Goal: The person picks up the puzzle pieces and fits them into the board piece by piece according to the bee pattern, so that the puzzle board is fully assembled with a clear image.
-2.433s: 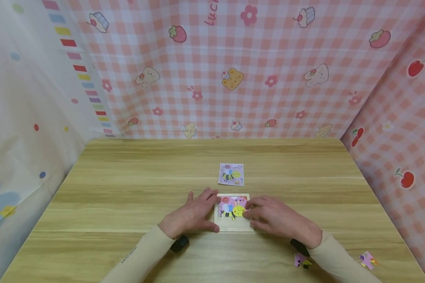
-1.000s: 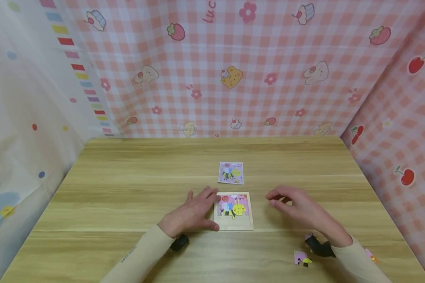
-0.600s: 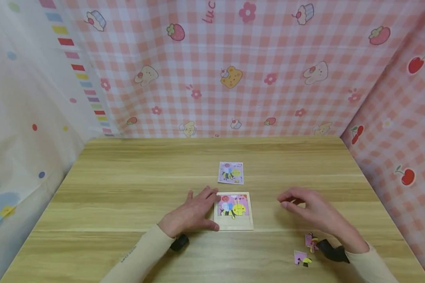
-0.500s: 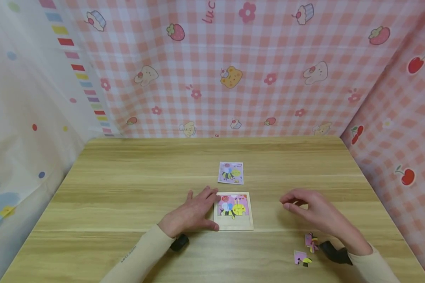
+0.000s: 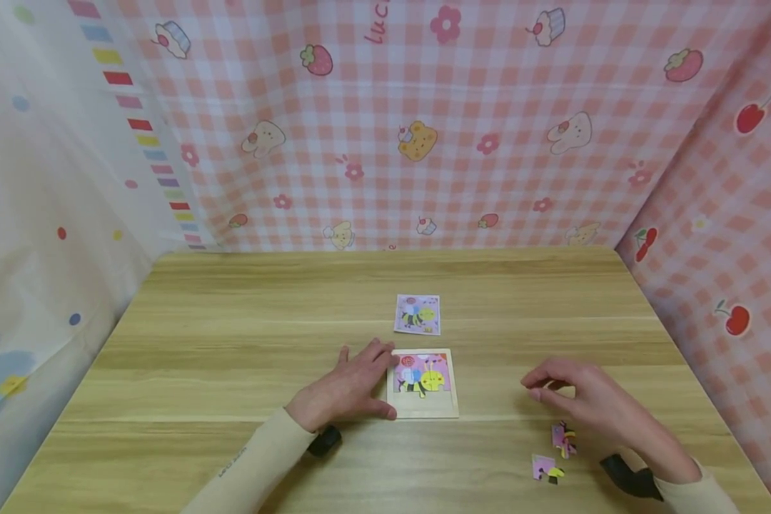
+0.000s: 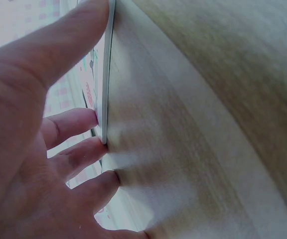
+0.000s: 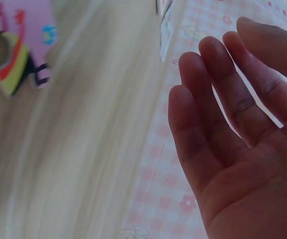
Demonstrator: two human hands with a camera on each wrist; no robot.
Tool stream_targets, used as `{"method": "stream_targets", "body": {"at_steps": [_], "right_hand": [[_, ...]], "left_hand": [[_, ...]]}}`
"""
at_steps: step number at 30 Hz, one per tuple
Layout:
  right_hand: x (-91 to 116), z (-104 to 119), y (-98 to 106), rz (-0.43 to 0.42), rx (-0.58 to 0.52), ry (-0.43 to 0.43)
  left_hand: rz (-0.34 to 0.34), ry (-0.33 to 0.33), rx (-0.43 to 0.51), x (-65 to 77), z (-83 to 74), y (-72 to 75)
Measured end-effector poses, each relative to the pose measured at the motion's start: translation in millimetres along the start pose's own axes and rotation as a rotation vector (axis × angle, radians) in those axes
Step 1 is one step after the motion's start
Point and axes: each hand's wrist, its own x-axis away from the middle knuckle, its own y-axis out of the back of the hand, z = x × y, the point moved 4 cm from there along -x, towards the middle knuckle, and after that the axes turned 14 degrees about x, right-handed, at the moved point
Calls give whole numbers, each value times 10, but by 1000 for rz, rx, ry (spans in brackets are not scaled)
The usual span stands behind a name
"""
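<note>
A wooden puzzle tray (image 5: 422,408) lies mid-table, its upper part filled with joined pieces of a bee picture (image 5: 432,380); its lower strip shows bare wood. My left hand (image 5: 350,385) rests at the tray's left side, fingertips on the upper left corner and thumb by the lower left one. In the left wrist view the fingers (image 6: 78,157) are spread along the tray edge. My right hand (image 5: 585,400) hovers right of the tray, fingers loosely bent and holding nothing. Just below it lie two loose puzzle pieces, one pink with black and red (image 5: 563,439), one pink with yellow (image 5: 545,468).
Behind the tray lies a square picture card (image 5: 417,315) with the same bee. The wooden table (image 5: 263,300) ends at a pink checked curtain (image 5: 373,178) at the back. Cloth also hangs at the left and right sides.
My right hand has left the tray and moved right and nearer, uncovering a loose piece beside the other one. The left hand has stayed at the tray.
</note>
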Motion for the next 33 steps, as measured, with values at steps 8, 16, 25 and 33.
{"method": "stream_targets", "body": {"at_steps": [8, 16, 25, 33], "right_hand": [[138, -70, -83, 44, 22, 68], [292, -136, -226, 86, 110, 156], [433, -139, -338, 80, 155, 201], [437, -79, -378, 12, 269, 249]], "left_hand": [[-6, -8, -2, -4, 9, 2], [-12, -17, -16, -10, 15, -5], [-5, -6, -12, 2, 5, -2], [-6, -8, 0, 10, -7, 7]]}}
